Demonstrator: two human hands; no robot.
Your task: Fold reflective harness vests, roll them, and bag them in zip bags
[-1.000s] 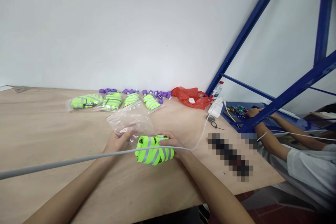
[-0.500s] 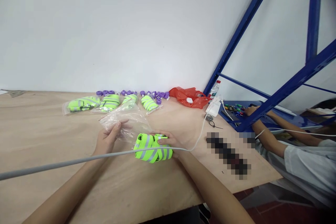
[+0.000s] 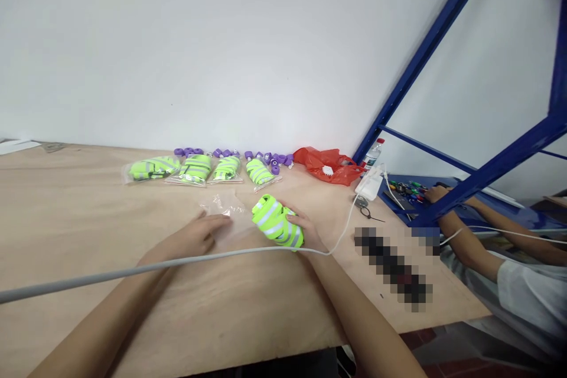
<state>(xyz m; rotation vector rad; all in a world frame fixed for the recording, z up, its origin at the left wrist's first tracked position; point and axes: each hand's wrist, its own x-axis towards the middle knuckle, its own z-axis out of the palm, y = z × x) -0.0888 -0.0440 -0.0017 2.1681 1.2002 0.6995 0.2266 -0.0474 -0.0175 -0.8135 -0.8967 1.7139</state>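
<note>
A bundle of neon-yellow reflective straps with silver stripes, rolled up, is held in my right hand, whose fingers wrap its right side. A clear plastic bag lies just left of the bundle, its near part close to the table. My left hand rests at the bag's left edge, fingers stretched over the film and thumb apart below them. The thumb's contact with the bag is hard to make out. Behind stand several similar bundles in clear bags, in a row.
Purple rolls line the wall. A red plastic bag, a bottle and a white power strip are at the back right. A grey cable crosses before my forearms. Beyond the blue frame, another person's hands work among small tools.
My left hand has lowered the plastic bag toward the table and its fingers have straightened. The strap bundle has been raised and tilted in my right hand. The view has shifted slightly left.
</note>
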